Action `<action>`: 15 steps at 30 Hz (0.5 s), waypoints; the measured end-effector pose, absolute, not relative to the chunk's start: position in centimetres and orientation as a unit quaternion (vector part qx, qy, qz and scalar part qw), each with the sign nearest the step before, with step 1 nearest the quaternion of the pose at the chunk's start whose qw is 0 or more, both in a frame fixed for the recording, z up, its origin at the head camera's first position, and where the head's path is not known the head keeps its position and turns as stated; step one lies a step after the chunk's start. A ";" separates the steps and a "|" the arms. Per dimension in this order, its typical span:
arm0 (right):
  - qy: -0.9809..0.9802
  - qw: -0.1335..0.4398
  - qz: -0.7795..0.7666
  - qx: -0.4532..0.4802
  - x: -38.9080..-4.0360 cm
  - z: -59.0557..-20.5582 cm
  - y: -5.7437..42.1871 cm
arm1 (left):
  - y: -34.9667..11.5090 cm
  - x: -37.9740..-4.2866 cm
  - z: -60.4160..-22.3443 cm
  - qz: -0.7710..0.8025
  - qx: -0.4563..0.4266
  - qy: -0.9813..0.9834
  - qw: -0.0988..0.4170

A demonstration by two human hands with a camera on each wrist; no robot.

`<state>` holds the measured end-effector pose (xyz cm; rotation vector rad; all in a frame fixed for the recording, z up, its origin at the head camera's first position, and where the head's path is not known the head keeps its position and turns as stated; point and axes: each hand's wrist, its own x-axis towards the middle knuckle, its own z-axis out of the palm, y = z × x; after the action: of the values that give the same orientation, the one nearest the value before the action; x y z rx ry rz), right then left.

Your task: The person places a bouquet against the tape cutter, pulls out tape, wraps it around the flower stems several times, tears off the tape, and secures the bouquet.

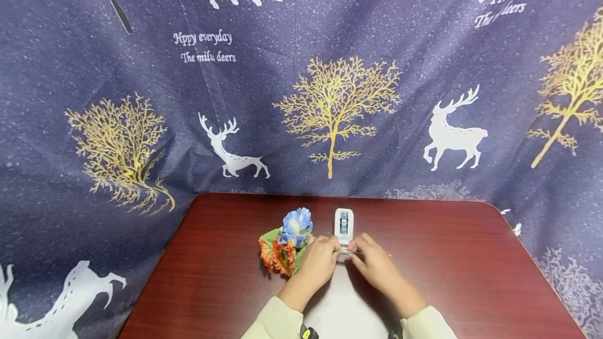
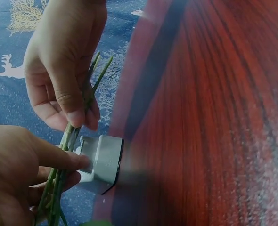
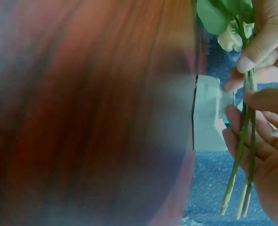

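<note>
A bunch of flowers, with blue and orange blooms and green leaves, lies sideways above the table. My left hand pinches the green stems on the bloom side. Nearer the cut ends, my right hand grips the same stems between thumb and fingers. A pale, shiny band shows on the stems between the hands; whether it is tape is unclear. Just beyond the hands stands a white tape dispenser, close to the left fingertips in the left wrist view.
The dark red wooden table carries a bright glare between the forearms. Behind its far edge hangs a blue cloth printed with trees and deer. A cream flower shows among the leaves in the right wrist view.
</note>
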<state>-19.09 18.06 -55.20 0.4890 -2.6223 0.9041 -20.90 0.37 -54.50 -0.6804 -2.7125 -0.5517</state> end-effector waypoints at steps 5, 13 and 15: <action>-0.930 0.122 0.318 0.137 -19.2 -54.8 18.0 | 0.7 -20.9 -54.6 -0.174 -0.242 -0.941 0.163; -0.945 0.100 0.283 0.133 -19.6 -54.6 18.0 | 1.0 -20.9 -55.0 -0.143 -0.243 -0.937 0.204; -0.945 0.093 0.288 0.128 -19.7 -54.6 17.9 | 1.1 -20.9 -55.0 -0.134 -0.245 -0.934 0.222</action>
<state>-19.69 17.95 -54.57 0.3784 -2.8030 0.8545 -20.86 1.07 -55.03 -0.6779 -2.5810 -0.3702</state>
